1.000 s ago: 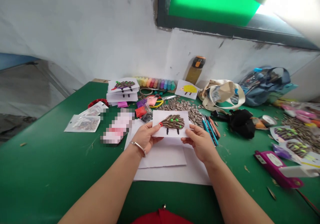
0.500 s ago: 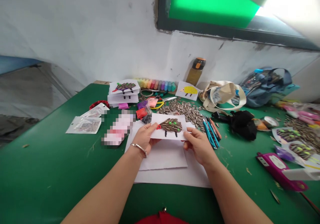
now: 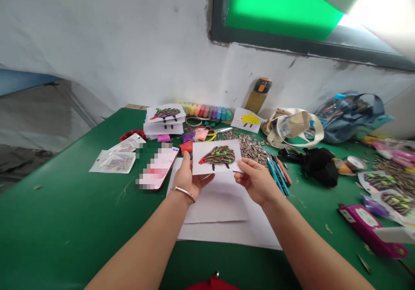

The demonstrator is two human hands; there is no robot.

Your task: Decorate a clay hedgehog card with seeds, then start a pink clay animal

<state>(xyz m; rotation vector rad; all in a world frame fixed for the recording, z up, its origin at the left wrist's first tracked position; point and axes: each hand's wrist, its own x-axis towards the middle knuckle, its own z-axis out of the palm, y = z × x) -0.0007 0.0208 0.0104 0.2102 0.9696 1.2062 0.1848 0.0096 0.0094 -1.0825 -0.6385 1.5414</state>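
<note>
Raised above the white paper sheets (image 3: 215,210) is a white card (image 3: 202,147) bearing a hedgehog (image 3: 220,154) made of striped sunflower seeds. It has a red snout, green dots and black legs. My left hand (image 3: 188,177), a silver bangle at its wrist, bears the card from below, its fingers partly hidden under it and the thumb upright at the left edge. At the right edge, my right hand (image 3: 254,177) pinches the card between thumb and fingers. Behind lies a heap of sunflower seeds (image 3: 254,147).
On the green table (image 3: 81,221) lie a phone (image 3: 158,169), seed packets (image 3: 115,161), a stack of cards (image 3: 164,128), pens (image 3: 279,173) and a magenta case (image 3: 366,229). A bottle (image 3: 258,95), a yellow hedgehog drawing (image 3: 248,119) and a cloth bag (image 3: 292,125) stand at the back.
The card has risen slightly and tilted more toward me. My left thumb has come off its face to the left edge, with the fingers farther beneath. The view has shifted a little.
</note>
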